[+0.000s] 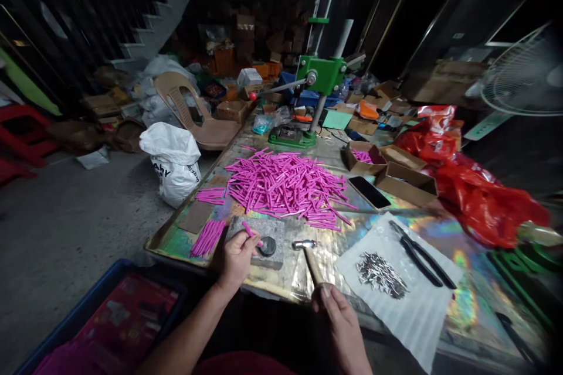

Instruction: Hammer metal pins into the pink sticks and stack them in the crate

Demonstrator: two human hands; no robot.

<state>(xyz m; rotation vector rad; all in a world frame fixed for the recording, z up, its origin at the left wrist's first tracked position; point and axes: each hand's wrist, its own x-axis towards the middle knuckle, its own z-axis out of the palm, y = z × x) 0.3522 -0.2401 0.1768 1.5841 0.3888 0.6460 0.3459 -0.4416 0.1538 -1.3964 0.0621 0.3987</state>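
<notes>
My left hand (240, 252) pinches a short pink stick (248, 228), whose lower end reaches the edge of a round dark disc (267, 245). That disc sits on a grey stone block (275, 261) at the table's near side. Wrapped around the wooden handle of a hammer (311, 258) is my right hand (332, 304); the metal head points away from me, just right of the block. Beyond the block spreads a big heap of pink sticks (281, 184). Smaller rows of pink sticks (207, 238) lie to its left.
A white sheet (422, 328) on the right carries small metal pins (382, 275) and black-handled pliers (422, 255). Behind them are a phone (369, 192) and cardboard boxes (407, 183). A green press (319, 76) stands at the back. Red plastic bags (484, 199) lie far right.
</notes>
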